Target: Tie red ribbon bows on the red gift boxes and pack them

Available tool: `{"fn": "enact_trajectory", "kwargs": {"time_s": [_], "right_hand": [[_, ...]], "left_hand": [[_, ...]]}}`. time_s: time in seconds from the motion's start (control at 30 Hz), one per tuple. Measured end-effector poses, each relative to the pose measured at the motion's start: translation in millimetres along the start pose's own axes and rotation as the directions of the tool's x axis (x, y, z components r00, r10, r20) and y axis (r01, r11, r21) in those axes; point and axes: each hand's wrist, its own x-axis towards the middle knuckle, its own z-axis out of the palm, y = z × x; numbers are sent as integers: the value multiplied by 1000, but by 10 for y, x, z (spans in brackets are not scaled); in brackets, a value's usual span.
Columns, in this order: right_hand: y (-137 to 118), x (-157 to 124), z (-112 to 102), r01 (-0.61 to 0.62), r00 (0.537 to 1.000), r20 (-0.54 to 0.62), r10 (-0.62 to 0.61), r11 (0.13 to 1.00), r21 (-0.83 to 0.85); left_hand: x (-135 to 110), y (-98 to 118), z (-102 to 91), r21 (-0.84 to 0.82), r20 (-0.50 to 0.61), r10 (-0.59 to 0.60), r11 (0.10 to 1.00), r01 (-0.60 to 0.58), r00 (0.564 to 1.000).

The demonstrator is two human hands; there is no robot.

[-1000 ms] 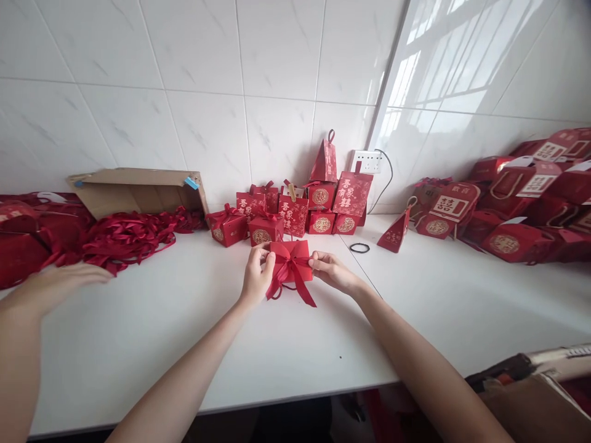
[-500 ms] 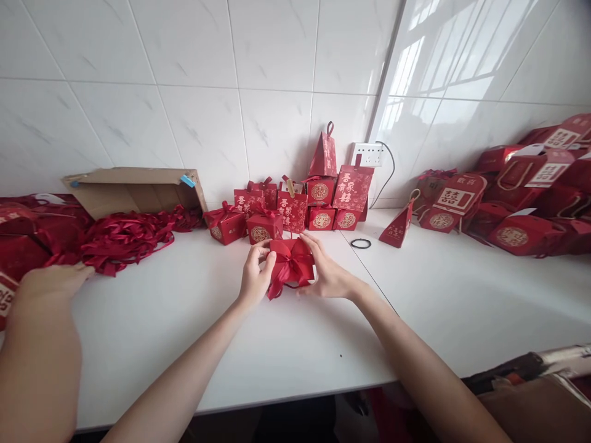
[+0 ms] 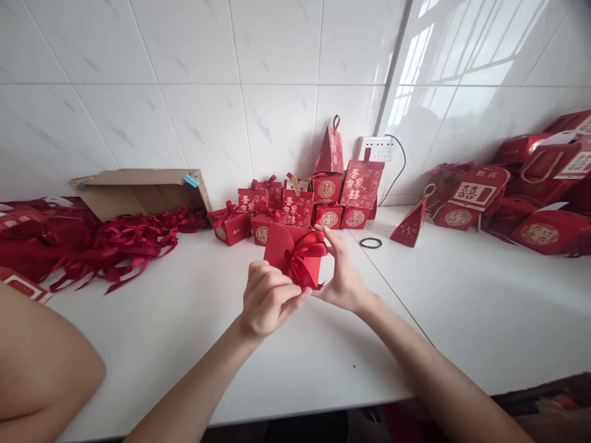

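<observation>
A red gift box [image 3: 278, 245] with a satin ribbon bow [image 3: 305, 253] on its front is held tilted, just in front of the row of boxes. My right hand [image 3: 344, 274] grips the box's right side, index finger at the top edge and thumb underneath. At the lower left, my left hand [image 3: 272, 298] is closed, its fingers curled in and its fingertips pinched at a hanging ribbon tail by the box's bottom edge. The curled fingers partly hide what they pinch.
Several red gift boxes [image 3: 231, 229] stand against the tiled wall. Loose red ribbons [image 3: 133, 246] spill from a cardboard box [image 3: 143, 178] at left. A black band [image 3: 370, 243] lies near a triangular box [image 3: 410, 224]. More boxes [image 3: 545, 234] pile at right. Another person's arm [image 3: 41, 363] reaches in lower left.
The gift box has been lifted and tilted toward the right. My left hand has shifted from its left side to the ribbon tail below. The other person's arm has moved nearer.
</observation>
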Motion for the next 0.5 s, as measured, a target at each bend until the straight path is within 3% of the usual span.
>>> {"fn": "enact_trajectory", "kwargs": {"time_s": [0.27, 0.5], "right_hand": [[-100, 8, -45, 129, 986, -100, -134, 990, -52], [-145, 40, -65, 184, 971, -124, -204, 970, -161]], "left_hand": [[189, 148, -243, -67, 59, -59, 996, 63, 997], [226, 184, -294, -85, 119, -90, 991, 101, 989]]}}
